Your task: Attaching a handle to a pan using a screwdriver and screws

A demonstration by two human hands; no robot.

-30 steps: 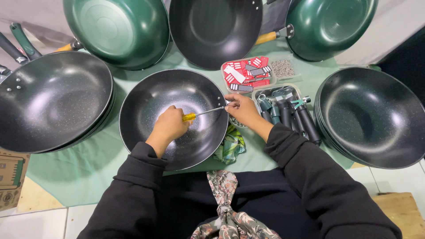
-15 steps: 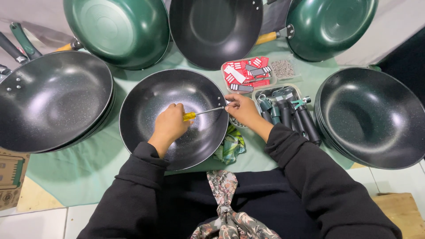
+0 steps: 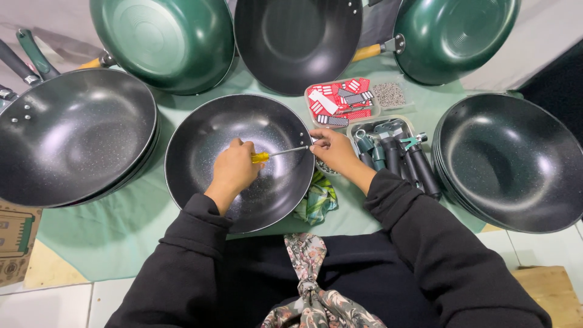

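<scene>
A black speckled wok (image 3: 206,143) without a handle lies in front of me on a pale green cloth. My left hand (image 3: 235,168) grips a screwdriver with a yellow handle (image 3: 261,157) inside the wok, its metal shaft pointing right to the rim. My right hand (image 3: 331,149) pinches the wok's right rim where the shaft's tip meets it. Whatever small part sits under those fingers is hidden.
A stack of black woks (image 3: 67,133) stands left and another (image 3: 516,164) right. Two green woks (image 3: 164,39) (image 3: 455,36) and a black one (image 3: 297,42) lean at the back. A tray of dark handles (image 3: 395,152), a box of red packets (image 3: 340,100) and screws (image 3: 388,94) lie right.
</scene>
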